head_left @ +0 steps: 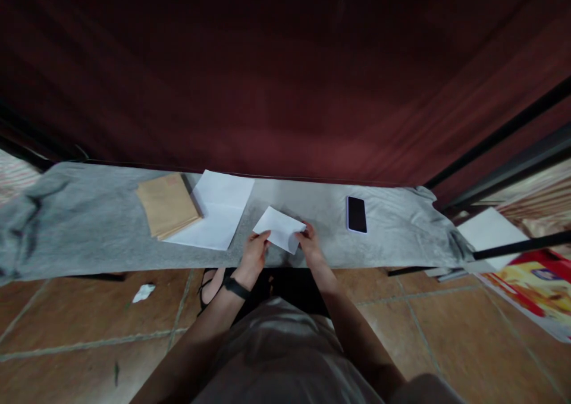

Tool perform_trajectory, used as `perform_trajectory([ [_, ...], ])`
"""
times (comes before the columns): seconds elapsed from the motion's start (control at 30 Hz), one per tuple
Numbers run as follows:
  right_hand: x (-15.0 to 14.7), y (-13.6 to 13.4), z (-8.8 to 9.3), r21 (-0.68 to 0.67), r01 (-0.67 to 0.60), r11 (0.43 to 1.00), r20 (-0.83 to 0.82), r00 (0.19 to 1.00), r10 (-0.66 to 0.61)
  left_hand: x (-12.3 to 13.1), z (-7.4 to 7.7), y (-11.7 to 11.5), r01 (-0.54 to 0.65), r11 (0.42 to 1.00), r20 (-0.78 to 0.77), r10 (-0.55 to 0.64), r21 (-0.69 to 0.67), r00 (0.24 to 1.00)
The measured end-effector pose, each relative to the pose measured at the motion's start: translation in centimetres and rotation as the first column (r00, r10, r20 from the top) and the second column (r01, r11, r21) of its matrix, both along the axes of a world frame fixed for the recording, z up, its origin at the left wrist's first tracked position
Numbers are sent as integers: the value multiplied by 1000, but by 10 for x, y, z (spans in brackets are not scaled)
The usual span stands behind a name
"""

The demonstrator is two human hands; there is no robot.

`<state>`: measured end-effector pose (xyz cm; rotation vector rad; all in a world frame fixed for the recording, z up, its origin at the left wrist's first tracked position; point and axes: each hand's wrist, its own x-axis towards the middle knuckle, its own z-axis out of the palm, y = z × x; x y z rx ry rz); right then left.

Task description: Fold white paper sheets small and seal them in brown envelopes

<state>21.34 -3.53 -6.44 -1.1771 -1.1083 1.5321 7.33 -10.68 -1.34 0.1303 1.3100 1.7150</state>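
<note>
A folded sheet of white paper is held between my two hands, just above the grey cloth near the table's front edge. My left hand grips its left end, thumb on top. At the right end, my right hand pinches the paper between thumb and fingers. Most of the fingers lie hidden beneath the paper. To the left, larger white sheets with a crease lie on the cloth. A stack of brown paper envelopes rests partly on those sheets.
A smartphone lies to the right on the grey cloth. Behind the narrow table hangs a dark red curtain. Black metal bars slope along the right. A red and yellow box and a crumpled tissue are lower down.
</note>
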Motion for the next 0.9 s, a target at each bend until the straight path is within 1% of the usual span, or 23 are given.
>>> perform_trajectory([
  [0.07, 0, 13, -4, 85, -5, 996, 126, 992, -6, -10, -2, 1, -9, 999, -96, 6, -36, 995],
  [0.1, 1, 18, -4, 135, -19, 991, 205, 979, -9, -14, -3, 2, -3, 998, -176, -9, -68, 984],
  [0.13, 1, 23, -4, 185, -52, 981, 287, 958, -3, -18, -4, 2, 9, 994, -275, -39, -109, 961],
  [0.17, 1, 28, -3, 228, -84, 970, 365, 931, -5, -20, -5, 2, 27, 988, -384, -85, -154, 919],
  [0.2, 2, 31, -3, 261, -109, 959, 432, 902, -15, -21, -7, 2, 46, 978, -494, -143, -202, 857],
  [0.23, 2, 33, -2, 282, -121, 952, 482, 876, -31, -21, -8, 1, 64, 966, -594, -206, -252, 777],
  [0.3, 3, 36, -1, 311, -138, 941, 553, 831, -61, -20, -10, -3, 61, 928, -744, -333, -368, 579],
  [0.33, 3, 36, 0, 327, -157, 932, 592, 803, -72, -18, -10, -6, 48, 903, -779, -395, -428, 486],
  [0.37, 4, 35, 0, 351, -192, 916, 641, 763, -85, -17, -9, -8, 33, 873, -789, -456, -487, 411],
  [0.4, 4, 34, 1, 378, -236, 895, 691, 715, -103, -15, -7, -10, 15, 840, -782, -511, -542, 358],
  [0.47, 5, 31, 2, 428, -323, 844, 781, 603, -165, -12, -3, -14, -18, 775, -748, -602, -631, 278],
  [0.53, 5, 26, 5, 462, -377, 803, 827, 509, -237, -10, 2, -15, -58, 713, -708, -677, -698, 201],
  [0.6, 5, 17, 7, 485, -417, 769, 844, 455, -285, -9, 5, -16, -106, 660, -669, -731, -743, 134],
  [0.67, 4, 6, 8, 498, -483, 720, 845, 455, -279, -9, 6, -17, -143, 626, -640, -764, -766, 84],
  [0.73, 4, -7, 8, 491, -580, 650, 854, 466, -230, -10, 6, -19, -159, 617, -629, -777, -771, 35],
  [0.8, 5, -19, 6, 462, -669, 582, 876, 445, -185, -11, 4, -22, -169, 640, -645, -763, -750, -28],
  [0.83, 6, -24, 5, 445, -698, 561, 888, 425, -175, -11, 3, -23, -172, 669, -667, -741, -723, -75],
  [0.9, 8, -31, 4, 415, -727, 548, 906, 387, -173, -10, 0, -23, -165, 755, -732, -656, -635, -182],
])
